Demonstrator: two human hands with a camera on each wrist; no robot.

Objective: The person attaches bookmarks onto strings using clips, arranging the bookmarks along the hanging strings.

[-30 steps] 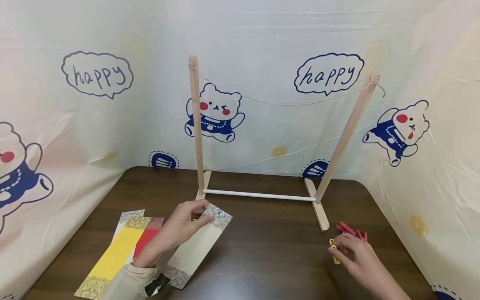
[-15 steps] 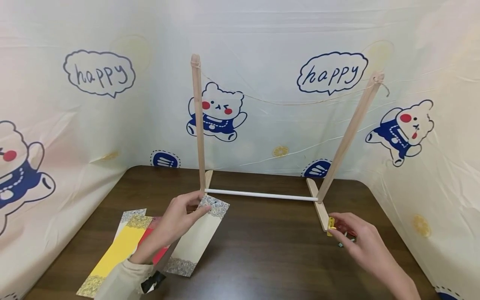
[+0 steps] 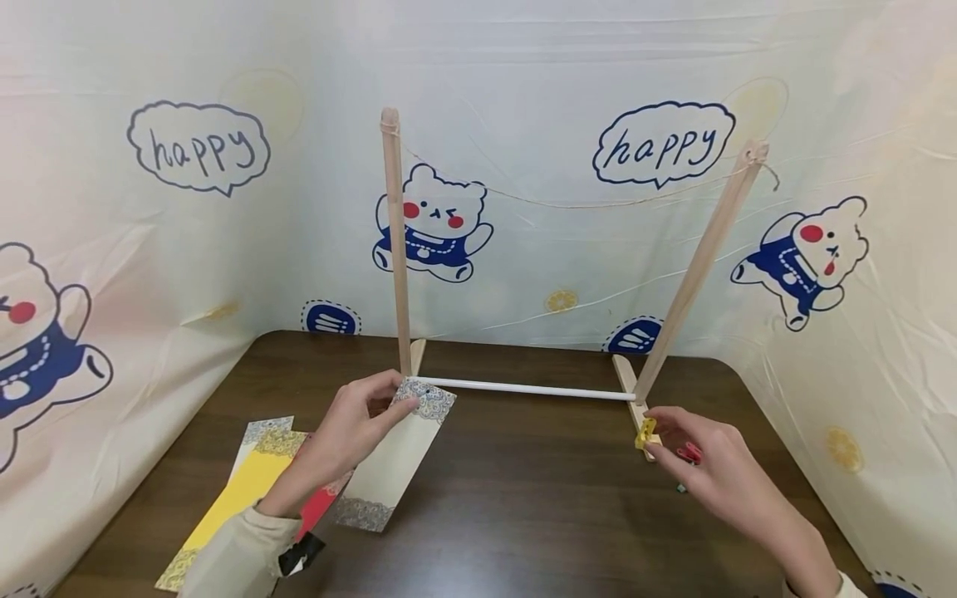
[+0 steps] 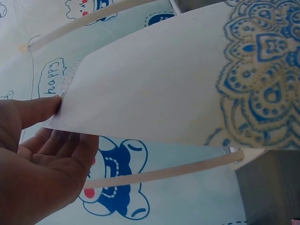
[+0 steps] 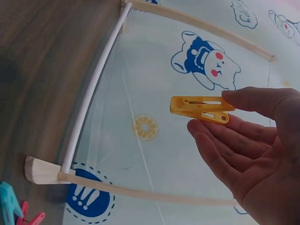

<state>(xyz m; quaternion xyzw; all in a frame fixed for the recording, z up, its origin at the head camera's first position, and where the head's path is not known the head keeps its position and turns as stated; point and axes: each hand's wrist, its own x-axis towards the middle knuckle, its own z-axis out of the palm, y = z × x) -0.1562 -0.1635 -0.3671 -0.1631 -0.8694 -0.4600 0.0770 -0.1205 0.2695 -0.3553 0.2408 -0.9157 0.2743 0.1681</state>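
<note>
My left hand (image 3: 347, 440) pinches a pale bookmark-shaped card (image 3: 392, 461) by its patterned upper end, thumb on one face and fingers behind. Blue lace print on the card's other end fills the right of the left wrist view. Between the thumb and fingers of my right hand (image 3: 718, 461) is a yellow clothespin (image 5: 199, 108), its jaws together. Beneath that hand lie pink clothespins (image 3: 689, 452) and a teal clothespin (image 5: 10, 204), partly hidden in the head view. A yellow card (image 3: 232, 507), a red card (image 3: 321, 501) and a white card (image 3: 250, 436) overlap near my left forearm.
Toward the back stands a wooden frame with a left post (image 3: 396, 249), a leaning right post (image 3: 699, 270) and a white crossbar (image 3: 523, 387). A thin string (image 3: 568, 205) sags between the post tops. Printed curtains (image 3: 523, 83) surround the brown table (image 3: 538, 515).
My right hand has lifted the yellow clothespin from the pile and moved it up and slightly left. My left hand has raised the pale card a little.
</note>
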